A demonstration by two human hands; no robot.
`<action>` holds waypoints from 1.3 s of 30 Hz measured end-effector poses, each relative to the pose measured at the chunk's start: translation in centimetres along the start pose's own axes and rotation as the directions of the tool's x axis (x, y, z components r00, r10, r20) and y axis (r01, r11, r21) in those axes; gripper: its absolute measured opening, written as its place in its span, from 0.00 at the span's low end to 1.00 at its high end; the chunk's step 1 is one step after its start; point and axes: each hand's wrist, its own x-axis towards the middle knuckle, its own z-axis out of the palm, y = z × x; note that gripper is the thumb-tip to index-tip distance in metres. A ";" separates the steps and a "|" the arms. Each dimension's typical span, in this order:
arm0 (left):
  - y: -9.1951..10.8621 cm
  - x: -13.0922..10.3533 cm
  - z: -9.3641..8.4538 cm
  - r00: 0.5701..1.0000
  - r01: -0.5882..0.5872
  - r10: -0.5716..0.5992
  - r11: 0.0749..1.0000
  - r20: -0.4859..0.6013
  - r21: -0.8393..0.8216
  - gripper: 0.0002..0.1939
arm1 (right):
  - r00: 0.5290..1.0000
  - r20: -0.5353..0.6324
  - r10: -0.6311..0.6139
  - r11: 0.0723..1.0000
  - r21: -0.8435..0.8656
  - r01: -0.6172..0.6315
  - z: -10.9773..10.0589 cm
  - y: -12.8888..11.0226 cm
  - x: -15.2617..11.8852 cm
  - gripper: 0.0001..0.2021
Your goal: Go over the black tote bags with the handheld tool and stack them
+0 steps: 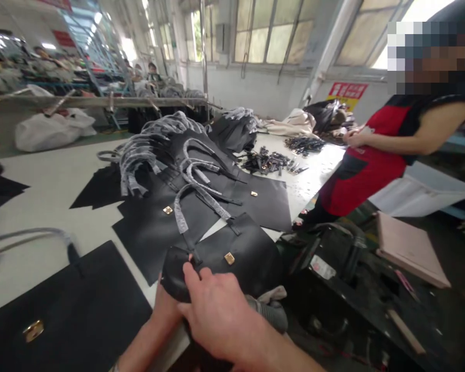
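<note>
at the near edge of the pale surface (62,170), two bare hands are working over the curled corner of a black panel (256,248). the right hand (219,305) is lying over the top, its thumb and forefinger pinching that corner right beside the lower end of a film-wrapped handle (181,217). the left hand (166,298) is tucking underneath, with the panel hiding most of its fingers (so i cannot tell how its grip is set).

on this piece, a gold clasp (229,258) is already sitting in place, and the handle is resting both its ends on the panel. judging by that, the piece is standing partway along, though whether those ends are fastened down is escaping me.

just beyond, more black panels (186,212) are overlapping in a spread pile, two of them showing gold clasps, while a crowd of wrapped handles (137,152) is arching over the back. off to the left, another panel (81,299) is lying flat, clasp and all. loose dark pieces (267,161) are waiting in heaps farther back, so plenty seems to be remaining. over on the right, a co-worker in a red apron (372,170) is standing, hands together.
</note>
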 end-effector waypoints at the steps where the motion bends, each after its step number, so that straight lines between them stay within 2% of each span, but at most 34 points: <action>1: 0.4 1.1 -0.8 1.000 0.020 -0.019 0.996 -0.012 0.083 0.25 | 0.999 -0.020 0.034 0.999 -0.008 -0.034 -0.2 0.6 -0.9 0.32; 3: 1.1 3.4 -2.1 0.999 0.051 -0.053 0.959 -0.002 0.278 0.26 | 0.992 -0.034 0.125 0.992 -0.011 -0.126 -0.5 1.8 -2.6 0.32; 6: 1.1 6.0 -2.8 0.974 0.104 -0.170 0.924 0.151 0.369 0.28 | 0.964 -0.015 0.266 0.964 0.027 -0.266 -0.8 3.1 -4.8 0.32; 9: -0.2 7.0 -3.0 0.955 0.144 -0.202 0.955 0.215 0.259 0.29 | 0.922 0.010 0.388 0.917 0.098 -0.387 -1.0 4.5 -7.1 0.31; 12: -2.4 6.6 -4.1 0.972 0.186 -0.193 0.981 0.132 0.060 0.31 | 0.877 0.037 0.479 0.860 0.178 -0.478 -0.5 6.3 -9.8 0.30; 15: -4.6 5.6 -6.0 0.954 0.300 -0.298 0.947 0.037 -0.112 0.32 | 0.840 0.016 0.542 0.813 0.245 -0.529 1.0 8.9 -12.5 0.29; 17: -5.8 4.9 -7.1 0.934 0.354 -0.358 0.920 0.008 -0.168 0.32 | 0.804 0.000 0.595 0.768 0.293 -0.569 2.2 10.8 -13.9 0.29; 19: -6.8 4.4 -7.6 0.929 0.366 -0.370 0.912 0.012 -0.187 0.32 | 0.760 0.028 0.649 0.708 0.344 -0.617 3.1 12.8 -14.5 0.31; 23: -8.0 4.2 -7.6 0.940 0.337 -0.340 0.925 0.008 -0.174 0.30 | 0.720 0.082 0.690 0.621 0.443 -0.646 3.3 15.4 -13.9 0.32; 27: -8.3 4.4 -7.3 0.946 0.323 -0.323 0.935 0.019 -0.148 0.28 | 0.709 0.155 0.688 0.552 0.522 -0.650 2.2 16.4 -11.8 0.31; 30: -7.9 4.5 -7.2 0.945 0.327 -0.326 0.939 0.035 -0.109 0.27 | 0.731 0.181 0.658 0.528 0.581 -0.619 1.6 17.2 -10.0 0.30; 34: -7.9 4.9 -7.4 0.938 0.345 -0.344 0.938 0.027 -0.041 0.26 | 0.786 0.238 0.571 0.522 0.633 -0.571 0.6 18.9 -7.2 0.25; 37: -8.6 5.0 -8.0 0.936 0.351 -0.350 0.935 0.031 -0.044 0.26 | 0.816 0.252 0.521 0.567 0.612 -0.551 -0.5 19.5 -5.0 0.20; 39: -8.6 5.0 -8.1 0.935 0.354 -0.354 0.935 0.020 -0.030 0.26 | 0.827 0.225 0.515 0.614 0.577 -0.539 -1.5 18.7 -4.1 0.18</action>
